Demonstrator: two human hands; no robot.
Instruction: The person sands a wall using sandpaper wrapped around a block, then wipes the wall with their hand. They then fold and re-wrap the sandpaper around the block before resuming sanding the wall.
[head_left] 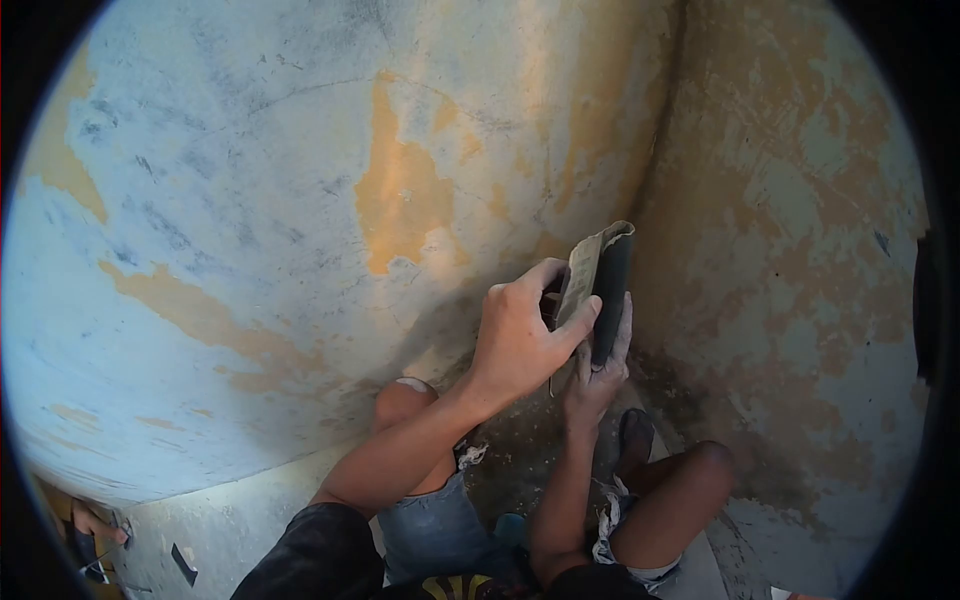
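Note:
A folded sheet of sandpaper point(613, 290) is held up in front of the wall corner, its dark grit face to the right and its pale printed backing to the left. My left hand point(520, 325) grips the backing side, with the thumb against the sheet's near edge. Below and to the right, my right hand point(597, 388) supports the lower end, its fingers reaching up along the dark face. Whitish dust coats the fingers of the right hand. Part of the right hand's grip is hidden behind the sheet.
A wall point(250, 200) with patchy white and yellow paint meets a brownish wall point(800, 250) at the right. My bent knees are below. On the floor point(235, 530) lies a small dark scrap point(184, 564). Another person's hand point(95, 522) shows at the lower left.

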